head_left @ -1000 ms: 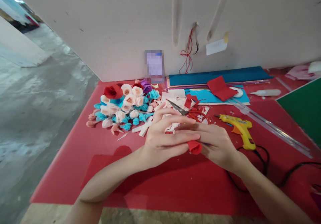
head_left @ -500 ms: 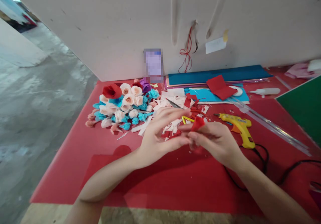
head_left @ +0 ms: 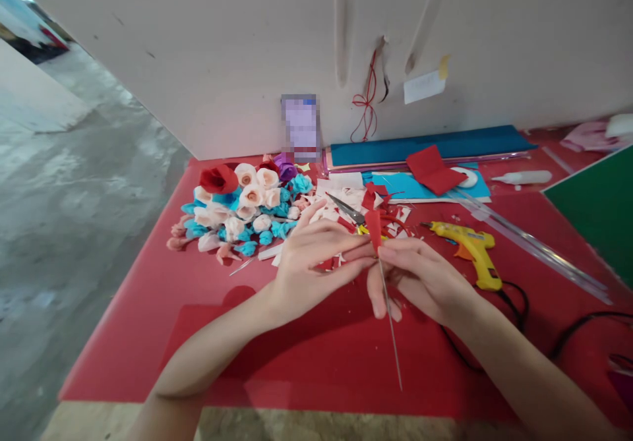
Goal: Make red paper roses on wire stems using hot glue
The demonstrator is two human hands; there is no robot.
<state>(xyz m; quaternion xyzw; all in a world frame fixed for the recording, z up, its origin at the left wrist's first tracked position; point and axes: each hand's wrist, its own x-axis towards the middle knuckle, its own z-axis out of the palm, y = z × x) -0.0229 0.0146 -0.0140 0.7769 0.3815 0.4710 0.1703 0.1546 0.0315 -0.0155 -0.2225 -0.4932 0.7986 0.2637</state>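
Observation:
Between my two hands is a small red crepe paper petal (head_left: 374,230), standing upright at the top of a thin wire stem (head_left: 390,316) that slants down toward me. My left hand (head_left: 321,253) pinches the petal's base from the left with its fingertips. From the right, the thumb and finger of my right hand (head_left: 420,273) grip the same base, the lower fingers curled beside the wire. Just behind the petal lie scissors (head_left: 349,209) with open blades, partly hidden by the paper and my fingers.
Finished paper flowers (head_left: 247,204) are heaped at the left. White and red paper scraps (head_left: 341,194) lie behind my hands. A yellow glue gun (head_left: 472,246) with a black cord rests at the right, near clear sticks (head_left: 534,243), folded red paper (head_left: 435,169) and a white bottle (head_left: 524,178).
The red paper has turned upright and shifted slightly left, and the wire below it now shows. My right hand has rotated, its lower fingers dropping. The scissors are more exposed.

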